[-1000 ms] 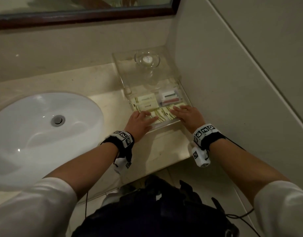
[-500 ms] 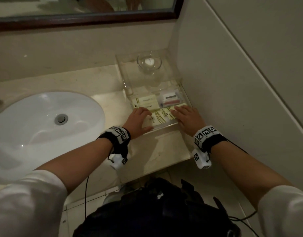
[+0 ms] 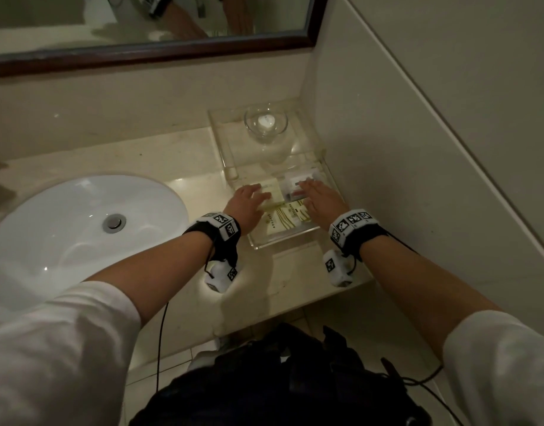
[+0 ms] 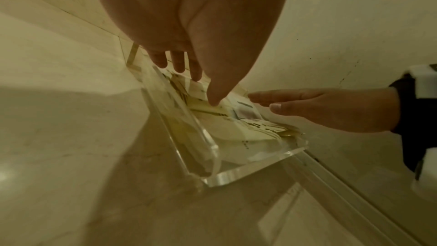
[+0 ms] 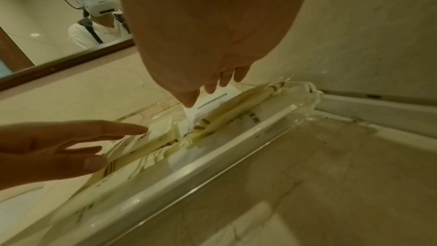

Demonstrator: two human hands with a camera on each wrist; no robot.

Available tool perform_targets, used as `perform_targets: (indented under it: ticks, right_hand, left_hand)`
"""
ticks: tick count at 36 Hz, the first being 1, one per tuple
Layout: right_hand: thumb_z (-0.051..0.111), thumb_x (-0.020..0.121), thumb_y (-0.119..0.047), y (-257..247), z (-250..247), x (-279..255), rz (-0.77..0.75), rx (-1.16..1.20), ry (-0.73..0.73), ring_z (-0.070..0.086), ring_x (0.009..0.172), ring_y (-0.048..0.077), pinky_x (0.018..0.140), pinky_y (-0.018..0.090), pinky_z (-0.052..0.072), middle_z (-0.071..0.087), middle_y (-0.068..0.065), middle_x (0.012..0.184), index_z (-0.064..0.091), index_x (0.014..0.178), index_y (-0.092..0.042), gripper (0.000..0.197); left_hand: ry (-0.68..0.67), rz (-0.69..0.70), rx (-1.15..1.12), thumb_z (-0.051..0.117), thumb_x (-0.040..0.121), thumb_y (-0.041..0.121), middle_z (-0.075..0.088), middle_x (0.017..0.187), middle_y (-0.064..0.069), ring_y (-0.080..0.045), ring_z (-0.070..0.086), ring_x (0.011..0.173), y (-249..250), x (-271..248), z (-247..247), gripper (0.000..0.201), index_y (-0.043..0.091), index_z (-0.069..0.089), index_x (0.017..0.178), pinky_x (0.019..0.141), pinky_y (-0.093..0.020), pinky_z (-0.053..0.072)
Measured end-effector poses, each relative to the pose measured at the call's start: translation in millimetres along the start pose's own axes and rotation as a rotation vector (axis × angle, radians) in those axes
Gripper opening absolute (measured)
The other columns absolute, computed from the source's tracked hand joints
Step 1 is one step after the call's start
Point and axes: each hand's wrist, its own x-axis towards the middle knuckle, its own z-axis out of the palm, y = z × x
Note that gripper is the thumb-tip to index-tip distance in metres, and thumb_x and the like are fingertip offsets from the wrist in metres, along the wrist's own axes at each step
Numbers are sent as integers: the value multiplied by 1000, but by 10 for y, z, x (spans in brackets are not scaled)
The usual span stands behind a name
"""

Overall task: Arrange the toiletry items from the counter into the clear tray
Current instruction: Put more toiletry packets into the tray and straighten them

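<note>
The clear tray (image 3: 281, 242) stands on the counter in the right corner by the wall. Cream packets with gold stripes (image 3: 287, 218) lie along its front part. Behind them lie paler cream packets (image 3: 272, 192) and a small white box (image 3: 296, 179). My left hand (image 3: 252, 196) is laid flat with straight fingers over the paler packets; in the left wrist view its thumb (image 4: 214, 100) touches a packet. My right hand (image 3: 316, 195) is flat too, and its fingertips (image 5: 210, 89) touch the white box (image 5: 212, 100). Neither hand grips anything.
A glass bowl (image 3: 266, 121) with a white piece inside sits on a raised clear shelf behind the tray. The white sink (image 3: 64, 229) is to the left, the wall (image 3: 418, 179) close on the right, and a framed mirror (image 3: 147, 53) above.
Both hands have slid from the striped front packets further back into the tray, the left onto the paler packets and the right onto the white box.
</note>
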Motion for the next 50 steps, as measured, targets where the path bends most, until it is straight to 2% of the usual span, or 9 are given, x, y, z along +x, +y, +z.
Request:
perform_targets:
  ticks: [8, 14, 17, 21, 24, 28, 32, 35, 50]
  right_hand:
    - [38, 99, -23, -39, 30, 63, 62, -80, -170, 11, 147, 22, 116, 37, 19, 11, 2, 159, 21, 149, -18, 53]
    - [35, 100, -26, 0, 51, 101, 58, -92, -164, 10, 147, 21, 117, 37, 20, 9, 2, 160, 19, 150, -17, 53]
    - [36, 100, -26, 0, 32, 106, 50, -73, -155, 13, 146, 21, 117, 38, 21, 12, 2, 159, 23, 149, -17, 52]
    - [45, 95, -21, 12, 22, 82, 15, 6, -17, 22, 144, 18, 116, 35, 25, 27, 4, 155, 44, 135, -19, 41]
    - [51, 92, -21, 37, -5, -12, 19, 41, 34, 27, 141, 19, 116, 34, 26, 31, 3, 152, 45, 135, -21, 43]
    - [56, 87, -12, 72, -20, -192, -42, 89, 116, 41, 130, 21, 109, 36, 36, 44, 2, 142, 49, 130, -29, 46]
    - [43, 98, -24, 184, 36, -312, 19, -31, -55, 28, 140, 25, 116, 36, 24, 32, 8, 152, 40, 142, -17, 45]
    - [41, 99, -24, 235, 38, -341, 5, -20, -87, 22, 143, 24, 118, 35, 18, 27, 8, 154, 38, 144, -16, 45]
    - [47, 98, -20, 316, -101, -366, -44, -44, -90, 30, 140, 25, 116, 34, 21, 36, 7, 150, 46, 139, -18, 41]
  left_hand:
    - [-89, 0, 163, 47, 94, 21, 17, 156, -8, -32, 17, 142, -5, 37, 24, 57, 24, 28, 147, 117, -38, 18]
    - [-96, 14, 209, 49, 88, 4, 16, 156, -7, -31, 18, 141, -15, 38, 6, 68, 28, 26, 148, 113, -36, 26]
    - [-76, 25, 203, 51, 86, 3, 18, 155, -7, -30, 19, 141, -15, 39, -10, 69, 28, 29, 147, 110, -35, 30]
    - [-38, 22, 129, 50, 85, 0, 25, 153, -9, -32, 24, 139, -6, 40, -22, 65, 25, 37, 143, 108, -38, 32]
    - [1, 22, 62, 48, 83, -3, 29, 151, -12, -35, 27, 136, 8, 40, -37, 62, 20, 44, 140, 107, -41, 32]
    - [60, 16, -36, 50, 81, -3, 36, 147, -14, -37, 31, 134, 17, 33, -42, 57, 16, 49, 135, 108, -42, 30]
    - [93, 24, -120, 53, 77, -5, 40, 143, -17, -38, 34, 131, 12, 0, -42, 56, 12, 54, 131, 109, -42, 29]
    - [105, 41, -147, 54, 76, -7, 43, 140, -18, -40, 35, 130, 25, -40, -48, 55, 10, 56, 128, 109, -45, 30]
    - [112, 38, -208, 55, 79, -6, 48, 134, -19, -39, 37, 126, 29, -169, -85, 43, 8, 63, 120, 106, -43, 31]
